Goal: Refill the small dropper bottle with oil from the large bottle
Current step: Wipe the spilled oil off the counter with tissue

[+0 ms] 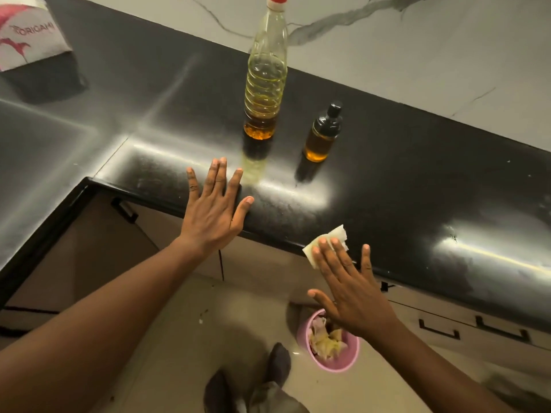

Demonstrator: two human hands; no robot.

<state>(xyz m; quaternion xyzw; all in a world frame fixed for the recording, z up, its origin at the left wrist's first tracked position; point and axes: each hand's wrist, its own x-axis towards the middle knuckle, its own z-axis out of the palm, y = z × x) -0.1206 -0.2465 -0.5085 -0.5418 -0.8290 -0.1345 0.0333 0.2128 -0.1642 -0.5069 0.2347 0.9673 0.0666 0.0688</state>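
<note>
The large clear plastic bottle (265,81) with a red cap stands upright on the black counter (402,186), with a little amber oil at its bottom. To its right stands the small dropper bottle (322,134), capped in black and holding amber oil. My left hand (213,210) hovers flat over the counter's front edge, fingers spread and straight, below and left of the large bottle. My right hand (348,290) is flat too, and its straight fingertips lie on a folded, oil-stained tissue (326,242) at the counter's edge.
A white and pink tissue box (26,31) stands at the counter's far left. On the floor below my right hand is a pink bin (328,344) with crumpled tissues. Cabinet doors with black handles (438,330) run under the counter. A marble wall backs it.
</note>
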